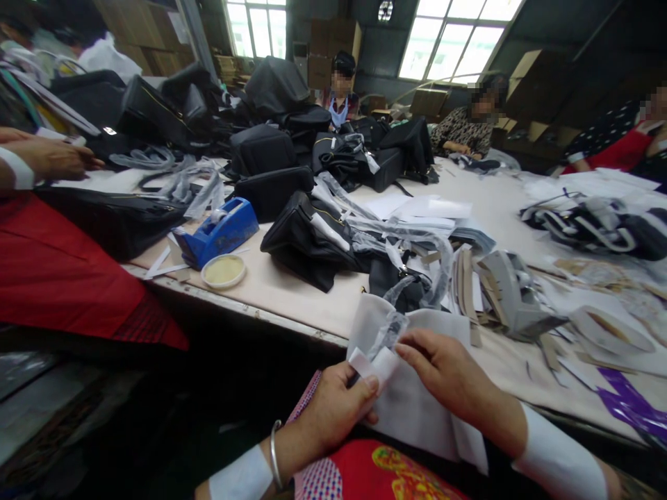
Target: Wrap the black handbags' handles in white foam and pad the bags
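Note:
My left hand [333, 410] is closed around a white wrapped piece [372, 364], thumb pressed on its end, just below the table's front edge. My right hand [451, 378] pinches the same white wrapping from the right, fingers curled over a sheet of white paper or fabric [417, 410] that drapes down over my lap. A dark strap end in clear plastic [390, 330] pokes up between the two hands. I wear a metal bangle [274, 455] on the left wrist and white sleeve cuffs on both arms.
The long worktable [292, 292] carries black bags [307, 239], a blue tape dispenser [219, 232], a small round dish [223, 271], grey strips [508, 295] and tape rolls. A co-worker's red sleeve [62, 271] is at left; other people sit at the far side.

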`<move>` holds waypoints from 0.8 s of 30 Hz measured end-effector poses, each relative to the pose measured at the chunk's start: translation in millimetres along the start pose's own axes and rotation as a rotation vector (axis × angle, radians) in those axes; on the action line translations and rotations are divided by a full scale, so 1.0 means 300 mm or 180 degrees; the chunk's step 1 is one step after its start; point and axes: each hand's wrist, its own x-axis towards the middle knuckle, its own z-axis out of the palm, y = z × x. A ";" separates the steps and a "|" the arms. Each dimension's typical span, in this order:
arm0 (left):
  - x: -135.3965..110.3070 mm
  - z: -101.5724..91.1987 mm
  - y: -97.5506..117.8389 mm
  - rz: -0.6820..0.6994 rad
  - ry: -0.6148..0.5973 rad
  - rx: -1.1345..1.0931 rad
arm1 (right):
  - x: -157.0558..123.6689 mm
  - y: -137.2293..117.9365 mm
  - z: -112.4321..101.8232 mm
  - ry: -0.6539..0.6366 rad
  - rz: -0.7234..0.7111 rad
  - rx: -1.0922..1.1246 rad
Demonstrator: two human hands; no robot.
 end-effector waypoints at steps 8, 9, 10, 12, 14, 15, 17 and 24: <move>-0.013 0.023 0.015 0.0045 -0.0140 0.0006 | -0.010 -0.044 0.094 -0.0310 0.0775 0.0723; -0.015 0.024 0.020 0.0008 -0.0151 0.0068 | -0.005 -0.043 0.095 -0.0290 0.0786 0.0763; -0.017 0.025 0.025 -0.0037 -0.0153 0.0122 | -0.001 -0.042 0.095 -0.0262 0.0779 0.0780; -0.019 0.025 0.030 -0.0104 -0.0125 0.0161 | 0.006 -0.036 0.092 -0.0161 0.0751 0.0816; -0.019 0.025 0.031 -0.0112 -0.0079 0.0174 | 0.010 -0.030 0.086 -0.0082 0.0737 0.0879; -0.020 0.025 0.032 -0.0113 -0.0066 0.0201 | 0.011 -0.028 0.083 -0.0056 0.0739 0.0902; -0.022 0.025 0.036 -0.0101 -0.0038 0.0300 | 0.011 -0.025 0.077 -0.0013 0.0750 0.0913; -0.033 0.025 0.049 -0.0171 0.0043 0.0541 | 0.020 0.007 0.078 -0.0036 0.0753 0.0901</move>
